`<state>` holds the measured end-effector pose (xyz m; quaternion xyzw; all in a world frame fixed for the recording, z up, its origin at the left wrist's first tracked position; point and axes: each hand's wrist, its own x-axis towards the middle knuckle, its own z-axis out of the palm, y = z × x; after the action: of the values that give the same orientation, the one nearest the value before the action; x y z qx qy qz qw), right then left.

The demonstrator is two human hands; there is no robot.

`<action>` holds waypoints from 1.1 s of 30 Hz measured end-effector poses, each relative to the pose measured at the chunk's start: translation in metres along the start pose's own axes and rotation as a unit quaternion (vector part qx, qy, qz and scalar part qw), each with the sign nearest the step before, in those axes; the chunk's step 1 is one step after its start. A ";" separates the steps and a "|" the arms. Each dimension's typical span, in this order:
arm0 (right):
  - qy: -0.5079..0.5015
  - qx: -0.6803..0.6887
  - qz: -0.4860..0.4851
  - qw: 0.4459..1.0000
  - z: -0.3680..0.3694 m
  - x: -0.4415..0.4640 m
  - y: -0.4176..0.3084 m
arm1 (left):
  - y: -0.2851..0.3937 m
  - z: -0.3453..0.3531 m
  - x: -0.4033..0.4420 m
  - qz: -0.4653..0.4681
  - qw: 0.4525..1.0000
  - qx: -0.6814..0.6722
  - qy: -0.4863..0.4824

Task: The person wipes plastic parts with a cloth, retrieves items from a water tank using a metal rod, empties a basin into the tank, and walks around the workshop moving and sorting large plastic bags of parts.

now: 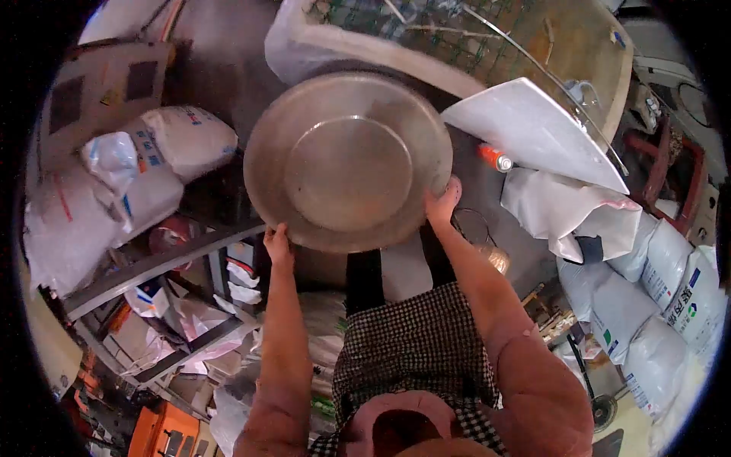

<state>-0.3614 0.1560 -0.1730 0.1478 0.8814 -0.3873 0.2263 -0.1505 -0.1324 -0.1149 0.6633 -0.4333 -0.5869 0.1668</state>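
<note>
Both arms extended forward, spread. Left hand (279, 242) is gripping the near-left rim of a wide, round, dull grey-brown metal basin (348, 174); right hand (442, 202) is clamped on its near-right rim, set farther forward than the left. Fingers partly hidden by the rim on both sides. Basin sits out ahead of the body, inside facing the camera, lighter ring showing around its flat bottom. It blocks the view of the floor behind it.

Past the far rim: big pale tub (396, 55) with green mesh in it. White curved panel (541, 133) overlaps the tub edge, its tip just beside the basin's right rim in view; can't tell if they touch. Orange-and-silver can (495, 158) near the panel, right of the right hand. Crumpled off-white sheet (567, 209) farther right, then stacked white printed sacks (655, 297).

Left side: grey metal-bar rack (167, 274), one end close to the left hand in view. Bulging white plastic sacks (186, 141) beyond it.
</note>
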 end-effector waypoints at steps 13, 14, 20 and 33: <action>-0.039 -0.120 -0.076 0.989 0.070 0.055 0.079 | -0.162 0.014 0.111 -0.294 0.944 0.018 -0.148; -0.087 -0.098 -0.035 0.991 0.072 0.063 0.078 | -0.171 0.013 0.122 -0.246 0.949 0.012 -0.198; -0.184 -0.126 -0.011 0.975 0.063 0.064 0.093 | -0.183 -0.008 0.124 -0.052 0.923 0.210 -0.317; -0.015 -0.036 -0.061 0.997 -0.191 -0.059 -0.023 | -0.064 -0.032 0.027 0.056 0.872 0.290 -0.390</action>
<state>-0.3753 0.2787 -0.0140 0.0794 0.8988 -0.3702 0.2208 -0.0983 -0.1258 -0.1708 0.3736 -0.6501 -0.6358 -0.1831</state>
